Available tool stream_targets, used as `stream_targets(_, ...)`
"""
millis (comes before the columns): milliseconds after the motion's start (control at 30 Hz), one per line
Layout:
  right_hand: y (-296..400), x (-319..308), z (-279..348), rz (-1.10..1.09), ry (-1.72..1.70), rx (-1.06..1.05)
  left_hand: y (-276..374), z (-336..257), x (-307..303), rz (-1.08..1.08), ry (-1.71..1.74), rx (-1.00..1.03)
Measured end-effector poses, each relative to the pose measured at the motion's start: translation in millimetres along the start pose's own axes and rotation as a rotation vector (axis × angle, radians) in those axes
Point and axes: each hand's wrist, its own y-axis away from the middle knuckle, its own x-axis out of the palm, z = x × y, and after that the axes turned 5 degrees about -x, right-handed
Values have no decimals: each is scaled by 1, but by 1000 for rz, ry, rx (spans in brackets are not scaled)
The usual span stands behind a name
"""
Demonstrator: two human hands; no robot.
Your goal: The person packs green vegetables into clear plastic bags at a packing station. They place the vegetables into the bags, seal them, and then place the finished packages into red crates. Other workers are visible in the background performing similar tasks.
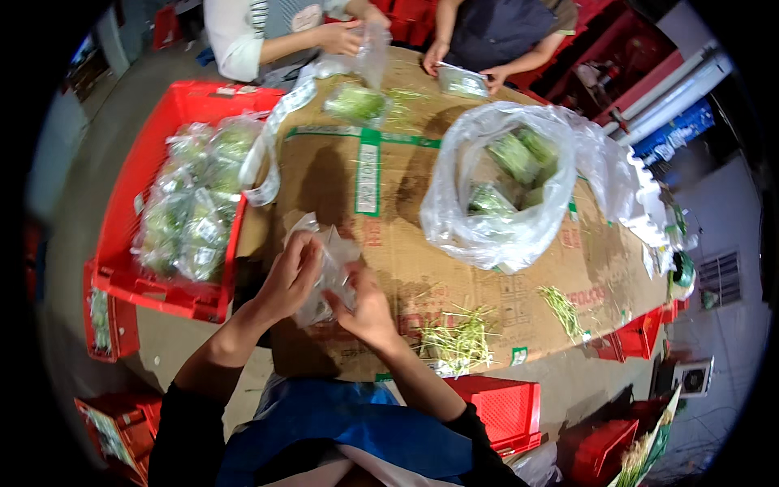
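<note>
Between my hands, over the near left part of the cardboard-covered table [389, 243], is a clear plastic bag [325, 274]. My left hand [292, 271] grips its left side near the top. On the bag's right side, my right hand [362, 304] holds on with thumb and fingers. The bag looks crumpled, and its contents cannot be made out. Right of my right hand lies a loose pile of pale green stems [459, 338]. Farther right sits a smaller bunch of stems [561, 311].
A red crate [167, 298] with several bagged greens [201, 231] stands left. A large clear bag [435, 207] holds packed greens. A label strip [261, 164] hangs near the crate. Across the table, two people handle plastic packs; one packet of greens [358, 105] lies there.
</note>
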Motion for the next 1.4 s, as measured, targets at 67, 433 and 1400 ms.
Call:
stream_targets(67, 0, 14, -42, -64, 179, -36, 2, -1, -3, 77, -114, 3)
stream_targets(433, -68, -156, -64, 216, -507, 362, 55, 103, -76, -337, -786, 67)
stream_targets(1400, -129, -265, -80, -290, -901, 221, 25, 86, -32, -73, -182, -161)
